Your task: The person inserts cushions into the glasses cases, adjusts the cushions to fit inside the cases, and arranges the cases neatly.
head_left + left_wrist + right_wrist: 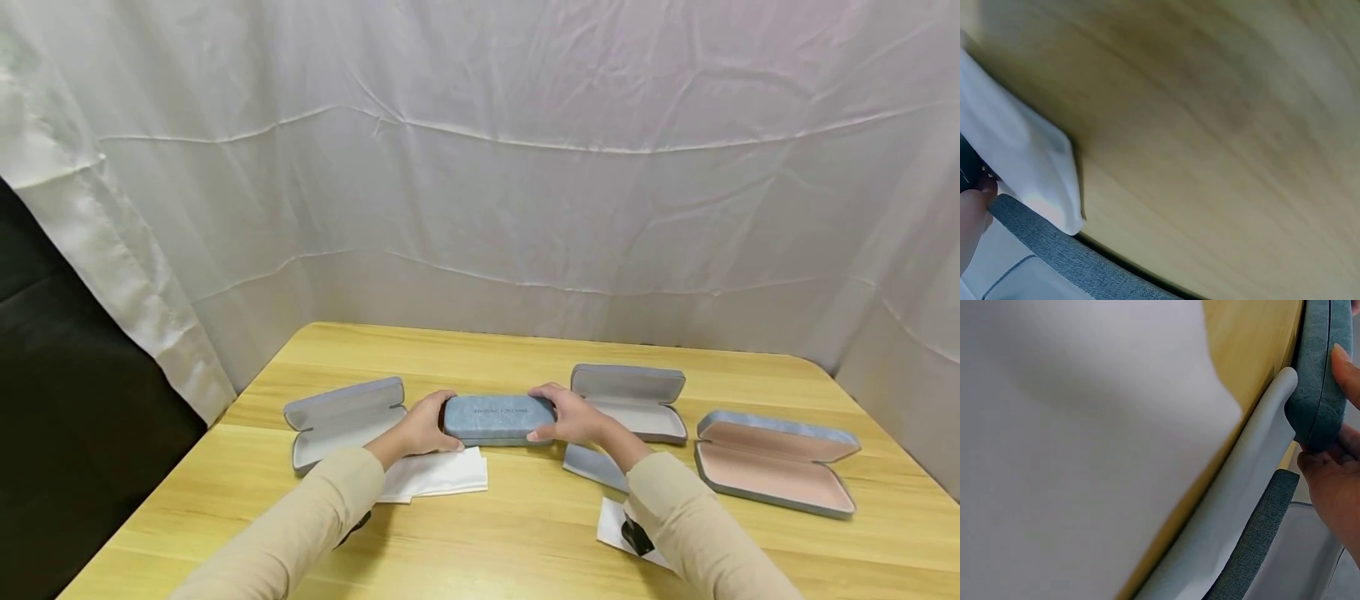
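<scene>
A closed blue glasses case (498,419) with lettering on its lid sits mid-table, its long side facing me. My left hand (423,429) grips the left end, thumb at the front and fingers behind. At the other end my right hand (573,417) holds it the same way. The right wrist view shows the seam of the blue case (1319,375) with the thumb and fingers of the right hand (1335,487) around its end. Only a small part of the left hand (972,219) shows in the left wrist view, beside a dark case end.
An open grey-lined case (348,421) stands left, another grey-lined case (630,400) behind the right hand, and a pink-lined case (780,467) far right. White cloths (442,475) lie near the left hand. A blue-grey cloth (592,464) and white cloth (611,525) lie under the right arm.
</scene>
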Available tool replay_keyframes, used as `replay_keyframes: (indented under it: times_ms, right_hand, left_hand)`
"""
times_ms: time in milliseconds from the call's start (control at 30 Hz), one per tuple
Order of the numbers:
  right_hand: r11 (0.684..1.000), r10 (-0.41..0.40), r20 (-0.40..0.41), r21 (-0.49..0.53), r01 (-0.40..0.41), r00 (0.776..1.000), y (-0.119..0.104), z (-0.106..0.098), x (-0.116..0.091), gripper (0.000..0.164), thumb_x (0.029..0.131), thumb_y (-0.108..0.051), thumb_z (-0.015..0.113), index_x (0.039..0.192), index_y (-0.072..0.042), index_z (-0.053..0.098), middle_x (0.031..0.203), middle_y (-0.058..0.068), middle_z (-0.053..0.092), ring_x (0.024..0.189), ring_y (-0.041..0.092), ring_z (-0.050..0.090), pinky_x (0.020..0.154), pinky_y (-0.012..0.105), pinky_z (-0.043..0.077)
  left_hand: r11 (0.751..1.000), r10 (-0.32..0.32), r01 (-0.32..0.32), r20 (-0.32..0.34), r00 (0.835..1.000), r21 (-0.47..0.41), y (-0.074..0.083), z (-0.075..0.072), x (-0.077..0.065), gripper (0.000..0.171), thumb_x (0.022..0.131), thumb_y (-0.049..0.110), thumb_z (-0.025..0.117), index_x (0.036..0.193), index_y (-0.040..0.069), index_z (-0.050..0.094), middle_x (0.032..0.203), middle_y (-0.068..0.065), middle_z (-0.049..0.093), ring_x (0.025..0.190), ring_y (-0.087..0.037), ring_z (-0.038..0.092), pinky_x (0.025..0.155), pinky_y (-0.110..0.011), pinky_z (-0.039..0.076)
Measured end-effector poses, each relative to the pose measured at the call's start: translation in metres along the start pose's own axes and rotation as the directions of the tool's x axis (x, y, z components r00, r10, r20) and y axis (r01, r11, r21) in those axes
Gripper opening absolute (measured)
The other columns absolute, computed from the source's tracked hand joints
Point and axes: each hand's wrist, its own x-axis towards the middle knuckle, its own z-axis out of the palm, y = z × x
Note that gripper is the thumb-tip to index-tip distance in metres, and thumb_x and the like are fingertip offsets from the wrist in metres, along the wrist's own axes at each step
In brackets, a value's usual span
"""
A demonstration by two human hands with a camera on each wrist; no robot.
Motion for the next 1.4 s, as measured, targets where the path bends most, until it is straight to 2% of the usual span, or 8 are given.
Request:
replay_keyframes:
  times_ms: [267,667,867,1100,1400]
  right_hand:
    - [1.000,0.006,0.002,0.002,-0.006,1.000,-0.002,-0.001,-0.001,0.070,0.079,-0.027,0.074,0.133,0.005,0.042,0.133,0.022,0.046,0.117,0.034,0.047,0.096,0.048,0.041]
    - [1.000,0.027,-0.017,-0.002,-0.027,0.999,-0.002,0.002,-0.003,0.071,0.078,-0.026,0.075,0.133,0.006,0.043,0.133,0.021,0.046,0.120,0.034,0.046,0.099,0.050,0.039]
    - [0.999,0.036,-0.030,-0.006,-0.037,0.999,-0.003,0.005,-0.003,0.073,0.076,-0.025,0.077,0.132,0.006,0.044,0.132,0.021,0.047,0.119,0.035,0.047,0.097,0.049,0.040]
    - [0.997,0.046,-0.027,-0.061,-0.047,0.999,-0.005,0.006,-0.002,0.074,0.076,-0.026,0.077,0.133,0.005,0.042,0.134,0.021,0.046,0.121,0.036,0.046,0.099,0.050,0.039]
    - [0.992,0.120,-0.033,-0.023,-0.120,0.992,-0.012,0.008,-0.007,0.084,0.079,-0.025,0.074,0.143,0.003,0.028,0.145,0.024,0.033,0.133,0.040,0.032,0.106,0.054,0.031]
  left_hand:
    - [0.999,0.015,-0.015,-0.014,1.000,0.035,0.002,0.000,0.000,0.076,0.068,0.012,0.082,0.130,-0.006,0.043,0.124,-0.020,0.053,0.112,-0.032,0.053,0.097,-0.047,0.042]
    - [0.999,0.009,-0.009,0.010,1.000,0.040,0.001,0.001,0.002,0.076,0.071,0.015,0.081,0.132,-0.005,0.041,0.127,-0.019,0.051,0.115,-0.032,0.051,0.099,-0.047,0.041]
    - [1.000,-0.002,0.001,0.033,0.999,0.027,0.001,-0.002,0.000,0.079,0.070,0.018,0.081,0.134,-0.005,0.040,0.131,-0.020,0.049,0.120,-0.033,0.048,0.101,-0.047,0.040]
    - [0.999,-0.013,0.011,0.051,0.999,0.034,0.003,-0.004,-0.002,0.088,0.070,0.023,0.081,0.138,-0.007,0.034,0.137,-0.022,0.045,0.125,-0.035,0.045,0.102,-0.047,0.039]
    - [0.998,0.007,-0.010,0.050,0.999,0.067,0.006,-0.005,-0.005,0.089,0.074,0.026,0.078,0.141,-0.007,0.029,0.143,-0.024,0.037,0.131,-0.037,0.037,0.107,-0.048,0.033]
